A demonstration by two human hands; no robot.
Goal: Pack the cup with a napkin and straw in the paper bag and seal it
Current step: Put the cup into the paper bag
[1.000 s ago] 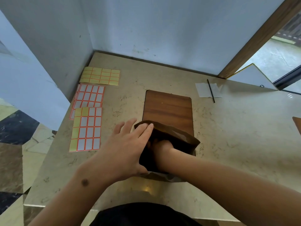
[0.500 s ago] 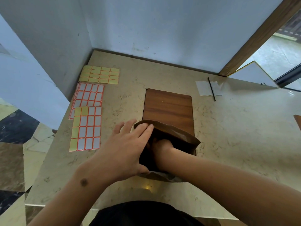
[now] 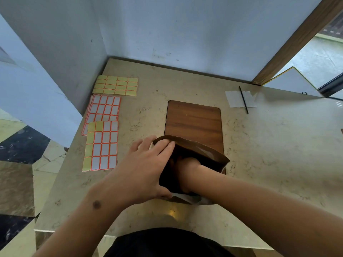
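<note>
A brown paper bag (image 3: 209,154) stands with its mouth open on the near end of a wooden board (image 3: 194,121). My left hand (image 3: 143,173) holds the bag's left wall, fingers laid along the outside up to the rim and thumb hooked at the near corner. My right hand (image 3: 187,166) reaches down into the bag; its fingers are hidden inside. No cup shows. A white napkin (image 3: 235,99) lies far right on the counter with a thin black straw (image 3: 243,99) across it.
Three sheets of orange-bordered labels (image 3: 102,145) lie along the counter's left side near the wall. The beige stone counter (image 3: 278,145) ends close to my body. A wooden door frame (image 3: 297,39) rises at the back right.
</note>
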